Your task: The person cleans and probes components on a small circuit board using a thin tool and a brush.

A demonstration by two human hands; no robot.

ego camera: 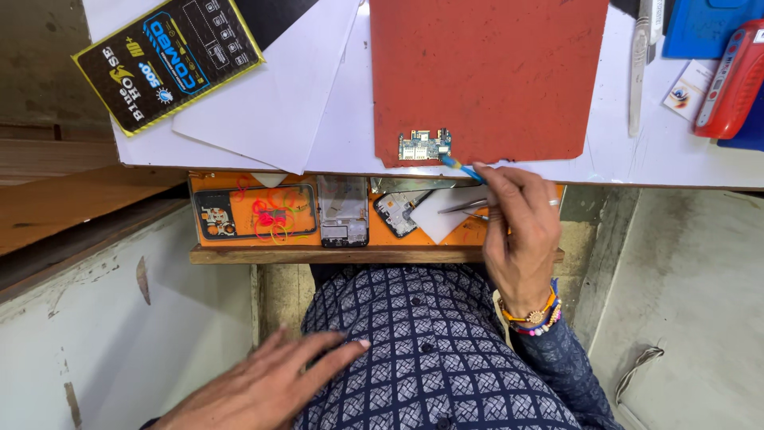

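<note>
Circuit board (425, 145): small, blue-green, lies flat on the near edge of the red mat (493, 72), just beyond the right hand's fingertips.

Nearest the camera: left hand (267, 384), fingers loosely spread, palm down, resting on the blue checked shirt (430, 358) at the lap. Holds nothing.

Right hand (517, 231) reaches forward over the table edge, ring on one finger, beaded bracelets (535, 316) at the wrist. Thumb and forefinger pinch a thin blue-handled tool (461, 166); its tip touches, or lies right at, the board's lower right corner. Cannot tell which.

Under the table edge: an orange tray (203, 185) on a wooden shelf (334, 256). It holds a phone back frame (255, 211) with red and yellow rubber bands lying on it, a second phone frame (343, 211) upright beside it, a dark phone part (396, 212), a white card (446, 213), and metal tweezers (464, 206) just left of the right hand.

Further out on the white tabletop (637, 155): sheets of white paper (278, 103) to the left of the mat, a black and yellow packet (169, 56) at far left. Far right: a long white tool (639, 68), a red device (732, 80), something blue (708, 28) behind it.
</note>
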